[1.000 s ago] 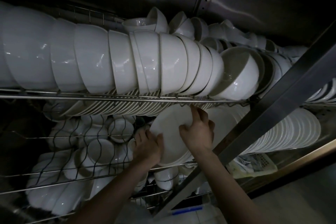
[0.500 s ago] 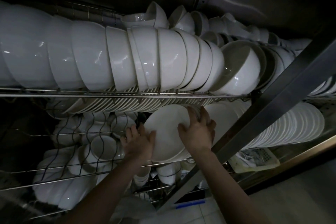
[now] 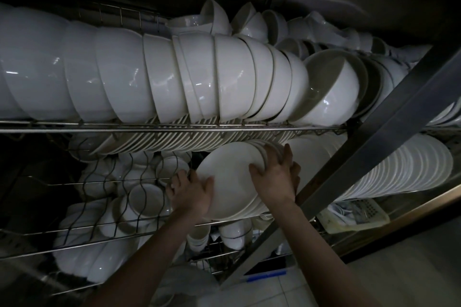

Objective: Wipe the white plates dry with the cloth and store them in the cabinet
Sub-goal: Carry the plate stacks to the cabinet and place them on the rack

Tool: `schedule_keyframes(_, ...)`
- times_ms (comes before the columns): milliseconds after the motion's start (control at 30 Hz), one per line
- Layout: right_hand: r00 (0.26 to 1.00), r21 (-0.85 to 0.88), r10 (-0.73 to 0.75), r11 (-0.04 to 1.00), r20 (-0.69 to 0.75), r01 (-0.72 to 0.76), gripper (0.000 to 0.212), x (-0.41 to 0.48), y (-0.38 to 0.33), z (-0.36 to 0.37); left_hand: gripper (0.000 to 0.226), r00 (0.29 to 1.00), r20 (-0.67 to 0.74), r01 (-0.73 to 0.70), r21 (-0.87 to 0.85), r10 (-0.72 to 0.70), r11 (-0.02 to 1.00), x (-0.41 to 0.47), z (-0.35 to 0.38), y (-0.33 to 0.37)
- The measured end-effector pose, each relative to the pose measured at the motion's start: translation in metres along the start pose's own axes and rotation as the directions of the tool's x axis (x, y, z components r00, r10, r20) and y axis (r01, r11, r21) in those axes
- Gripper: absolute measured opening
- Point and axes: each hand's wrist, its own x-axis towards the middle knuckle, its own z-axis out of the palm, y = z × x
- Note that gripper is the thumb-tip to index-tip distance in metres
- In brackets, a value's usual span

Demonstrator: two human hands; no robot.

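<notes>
Hands: left hand (image 3: 190, 194) clasping left rim, thumb lying across front face; right hand (image 3: 274, 182) curling over upper right rims, thumb pressing face.
Round white ceramic plates (image 3: 229, 177): standing stacked on edge between both hands, inside dim stainless-steel cabinet (image 3: 374, 144).
Glossy white bowls (image 3: 162, 77): lying nested along wire rack (image 3: 149, 129) above.

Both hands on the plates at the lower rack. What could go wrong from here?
1. The plate stack has its top edge just under the upper shelf rail; tipping it upright could clip the wire.
2. The right hand and left hand grip several plates by their rims; one could slide out.
3. The small bowls lie right beside the left hand; a sideways shift could knock them.
</notes>
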Motion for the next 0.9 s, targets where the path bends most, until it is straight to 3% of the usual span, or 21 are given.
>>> schedule_keyframes(400,1.000,-0.027,-0.018,0.999,0.005,0.018,0.064,0.002,0.004,0.008,0.070,0.996,-0.042,-0.089,-0.144,0.084,0.986,0.002,0.003,-0.002)
schedule_keyframes(900,0.984,-0.144,-0.176,0.975,-0.027,0.170,0.062,-0.013,0.006,0.013,0.069,1.000,-0.002,-0.010,-0.204,0.010,0.979,0.001,-0.005,0.002)
